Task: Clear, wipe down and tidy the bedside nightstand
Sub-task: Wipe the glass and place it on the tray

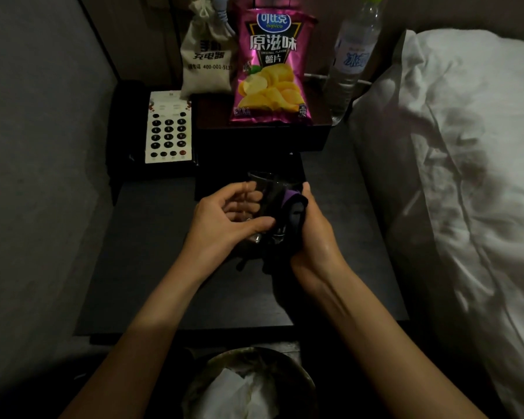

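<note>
Above the surface [152, 267], the left hand [224, 219] curls its fingers [248, 195] round a glass [270, 204]: smooth, breakable, best held mid-wall. The right hand [312, 237] clamps a cloth [294, 210] against it.

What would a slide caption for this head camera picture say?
Left hand holds a glass while right hand wipes it with a dark cloth.

Dim room; light catches the chip bag [271, 68] and bed [466, 146]; the surface [152, 252] stays murky, edges bowed.
</note>
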The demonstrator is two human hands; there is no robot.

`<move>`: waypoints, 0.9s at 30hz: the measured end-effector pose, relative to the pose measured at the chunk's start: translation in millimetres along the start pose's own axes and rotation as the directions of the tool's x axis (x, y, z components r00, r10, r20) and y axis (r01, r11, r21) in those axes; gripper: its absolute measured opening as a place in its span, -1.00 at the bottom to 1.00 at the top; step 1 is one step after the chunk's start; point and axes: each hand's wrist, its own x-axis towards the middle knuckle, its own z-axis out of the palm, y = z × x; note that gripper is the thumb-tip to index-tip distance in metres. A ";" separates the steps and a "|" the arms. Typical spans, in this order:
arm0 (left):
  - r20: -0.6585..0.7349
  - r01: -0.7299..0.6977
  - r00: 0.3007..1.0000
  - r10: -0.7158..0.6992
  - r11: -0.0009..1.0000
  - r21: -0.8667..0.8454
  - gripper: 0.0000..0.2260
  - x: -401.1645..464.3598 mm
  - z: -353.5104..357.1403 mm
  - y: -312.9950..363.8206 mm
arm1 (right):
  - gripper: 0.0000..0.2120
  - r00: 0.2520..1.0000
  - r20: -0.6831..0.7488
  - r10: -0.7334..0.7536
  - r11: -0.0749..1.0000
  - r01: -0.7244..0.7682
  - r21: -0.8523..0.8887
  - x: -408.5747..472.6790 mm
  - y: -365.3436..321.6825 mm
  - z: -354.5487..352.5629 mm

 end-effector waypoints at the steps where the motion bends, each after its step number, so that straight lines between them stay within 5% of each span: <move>1: 0.014 0.000 1.000 0.000 1.000 -0.018 -0.46 -0.4 -1.0 1.3 | -0.44 1.000 0.019 0.014 1.000 -0.014 0.027 0.6 0.3 -0.9; 9: 0.094 -0.067 0.993 0.068 0.998 -0.024 -0.35 -0.4 -9.4 7.5 | -0.44 0.983 0.129 0.134 0.949 -0.164 0.269 4.0 -1.3 1.1; 18: 0.053 -0.155 0.987 0.150 0.983 0.096 -0.35 4.2 -21.0 3.8 | -0.53 0.984 0.087 0.155 0.982 -0.164 0.096 3.7 7.9 -1.1; 27: -0.145 -0.071 0.988 0.055 0.992 -0.104 -0.42 14.2 -30.9 -1.7 | -0.60 0.988 0.052 0.145 0.985 -0.149 0.084 -2.6 -0.7 3.0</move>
